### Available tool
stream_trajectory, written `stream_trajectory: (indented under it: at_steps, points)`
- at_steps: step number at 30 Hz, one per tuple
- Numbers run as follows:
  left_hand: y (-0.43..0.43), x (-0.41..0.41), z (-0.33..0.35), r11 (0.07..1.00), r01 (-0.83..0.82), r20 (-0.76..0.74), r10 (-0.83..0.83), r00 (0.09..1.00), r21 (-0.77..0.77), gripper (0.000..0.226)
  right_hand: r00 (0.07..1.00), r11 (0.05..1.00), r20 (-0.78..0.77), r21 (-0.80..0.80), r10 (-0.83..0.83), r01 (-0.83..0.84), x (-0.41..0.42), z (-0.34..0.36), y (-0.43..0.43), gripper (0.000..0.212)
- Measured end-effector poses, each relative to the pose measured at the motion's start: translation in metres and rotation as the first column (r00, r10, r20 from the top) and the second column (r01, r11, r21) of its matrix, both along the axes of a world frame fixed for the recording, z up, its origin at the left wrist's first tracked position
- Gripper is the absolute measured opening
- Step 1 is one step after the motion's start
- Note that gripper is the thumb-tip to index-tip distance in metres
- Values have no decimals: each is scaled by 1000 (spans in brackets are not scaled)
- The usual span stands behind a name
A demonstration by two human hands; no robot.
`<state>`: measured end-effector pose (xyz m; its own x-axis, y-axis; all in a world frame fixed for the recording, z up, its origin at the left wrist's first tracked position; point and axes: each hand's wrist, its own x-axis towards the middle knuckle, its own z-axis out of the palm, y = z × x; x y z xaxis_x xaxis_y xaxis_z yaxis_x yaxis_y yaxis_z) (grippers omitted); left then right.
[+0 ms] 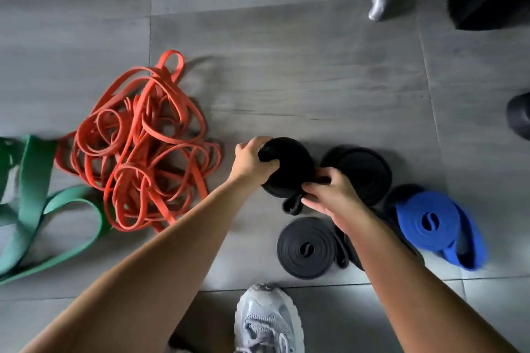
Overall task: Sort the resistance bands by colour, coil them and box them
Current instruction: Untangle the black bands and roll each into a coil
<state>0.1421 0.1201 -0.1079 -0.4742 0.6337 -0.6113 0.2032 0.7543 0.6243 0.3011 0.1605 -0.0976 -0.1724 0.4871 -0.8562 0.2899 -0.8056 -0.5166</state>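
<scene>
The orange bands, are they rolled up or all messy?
Messy. The orange bands lie in a loose tangle of loops on the floor, unlike the tightly rolled blue coil.

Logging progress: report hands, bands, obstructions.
Left hand, right hand grip black coil. Far coil, near coil, blue coil done. Orange tangle, green bands loose. No box seen.

Floor (286, 80): grey tiles, carrying everything.
Lying loose: red bands (143, 146), green band (31, 195).
Lying coiled: black coil (307, 246) (flat), blue coil (436, 226).
</scene>
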Motion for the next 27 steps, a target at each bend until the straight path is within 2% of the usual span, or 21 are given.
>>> stream_trajectory:
  at_steps: [3,5,8,11,15,17,20,25,27]
  points:
    - [9,-3,6,996,89,-36,-90,995,-8,61,998,1000,-57,11,14,-14,-3,1,-7,20]
    - [7,1,4,992,123,-21,-124,992,-41,69,997,998,-39,25,61,-60,1,-2,-18,20]
    - [-7,11,3,986,152,-10,-153,988,-60,70,989,982,59,127,132,-139,13,-7,-29,17]
    - [-18,16,-1,970,232,-46,-236,971,-76,75,916,903,238,213,323,-374,20,-8,-29,16]
    - [-31,23,3,900,420,-46,-428,903,-118,124,846,828,309,233,434,-510,21,-9,-37,50]
    - [-41,26,2,834,531,-57,-544,837,-148,142,789,767,369,248,491,-592,21,-10,-41,66]
    - [-46,25,-1,766,620,-109,-640,760,-171,146,766,742,410,259,495,-618,19,-14,-45,76]
    - [-39,28,2,732,668,-157,-681,715,-136,144,797,791,425,250,429,-558,21,-16,-52,63]
    - [-42,30,0,738,652,-148,-674,724,-171,146,755,754,471,246,457,-610,23,-12,-54,62]
